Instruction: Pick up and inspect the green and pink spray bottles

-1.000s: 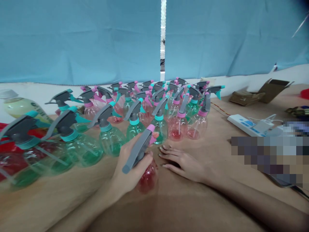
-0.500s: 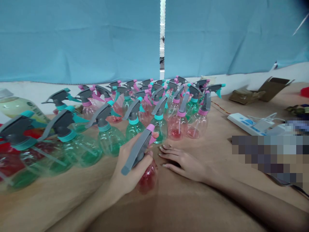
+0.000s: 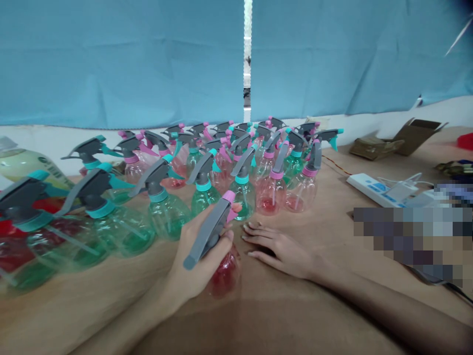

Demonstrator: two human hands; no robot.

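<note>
My left hand (image 3: 201,261) is wrapped round the neck of a pink spray bottle (image 3: 223,276) with a grey trigger head and pink nozzle. Its clear body holds reddish liquid at the bottom and stands on the brown table. To the right of that bottle, my right hand (image 3: 279,249) lies palm down on the tabletop, fingers stretched and holding nothing. Just beyond both hands stands a green spray bottle (image 3: 244,197) with a turquoise collar. Two pink spray bottles, one of them the nearer pink bottle (image 3: 271,196), stand to its right.
Several more green and pink spray bottles (image 3: 170,214) fill the back and left of the table (image 3: 295,315). At the right lie a white power strip (image 3: 375,190) with cables and an open cardboard box (image 3: 417,135). A large pale jug (image 3: 27,165) stands far left, before a blue curtain (image 3: 129,64).
Almost nothing differs. The whole view has shifted very slightly; my left hand still grips the pink spray bottle and my right hand rests in the same place.
</note>
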